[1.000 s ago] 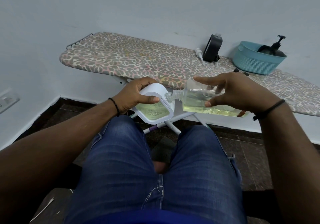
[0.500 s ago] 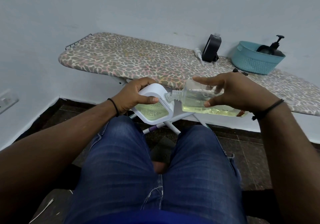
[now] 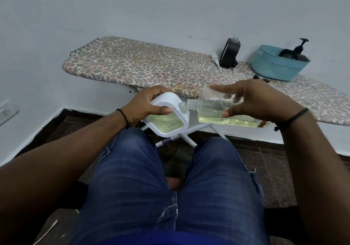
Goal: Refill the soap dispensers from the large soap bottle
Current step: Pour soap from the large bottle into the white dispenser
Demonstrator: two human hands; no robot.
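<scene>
My left hand [image 3: 145, 105] grips a white soap dispenser [image 3: 167, 120] with a clear window showing yellow-green soap. It hangs above my knees, in front of the ironing board. My right hand [image 3: 251, 100] holds the large clear soap bottle [image 3: 214, 112] on its side, thumb below and fingers over the top. The bottle's threaded neck sits at the dispenser's upper right corner. Yellow soap lies along the bottle's lower side. A black dispenser [image 3: 229, 55] stands on the board by the wall.
The leopard-print ironing board [image 3: 132, 68] runs along the wall. A teal basket [image 3: 274, 68] with a black pump bottle [image 3: 297, 52] sits at its right end. A white pump head [image 3: 216, 58] lies beside the black dispenser. My jeans-clad legs fill the foreground.
Both hands, the dispenser and the bottle stay almost where they were. The view has shifted very slightly.
</scene>
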